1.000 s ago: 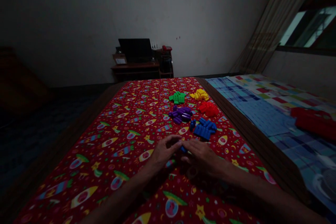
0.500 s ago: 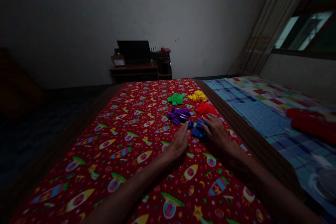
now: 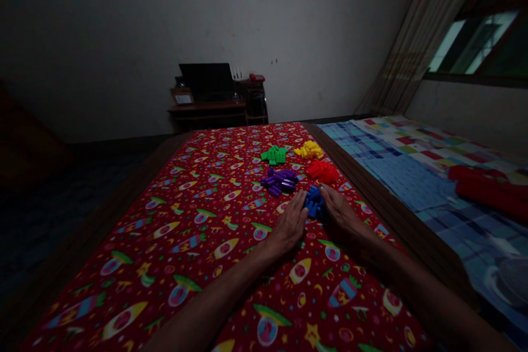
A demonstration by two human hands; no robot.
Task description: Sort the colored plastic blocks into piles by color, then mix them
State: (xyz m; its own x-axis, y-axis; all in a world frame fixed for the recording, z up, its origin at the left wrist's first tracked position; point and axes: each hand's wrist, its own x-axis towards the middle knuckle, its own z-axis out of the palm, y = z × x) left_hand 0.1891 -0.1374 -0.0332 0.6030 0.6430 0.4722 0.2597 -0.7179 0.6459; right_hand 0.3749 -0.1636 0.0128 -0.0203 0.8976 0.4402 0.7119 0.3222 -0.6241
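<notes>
A heap of blue blocks (image 3: 314,202) lies on the red rocket-print cloth (image 3: 198,214). My left hand (image 3: 290,224) rests flat on the cloth against the heap's left side, fingers stretched out. My right hand (image 3: 340,212) lies with its fingers stretched along the heap's right side, touching it. The two hands cup the blue blocks between them. Beyond them lie separate heaps of purple blocks (image 3: 279,181), red blocks (image 3: 323,170), green blocks (image 3: 273,154) and yellow blocks (image 3: 309,149).
The clothed table has a wooden edge (image 3: 371,187) on its right. Beside it lies a checked patchwork sheet (image 3: 412,176) with a red bundle (image 3: 487,190). A dark desk with a monitor (image 3: 214,93) stands at the far wall. A curtain and window are at upper right.
Both hands went from the near middle of the cloth forward to the blue heap. They have since closed in on either side of it, pushing the blocks into a tighter pile.
</notes>
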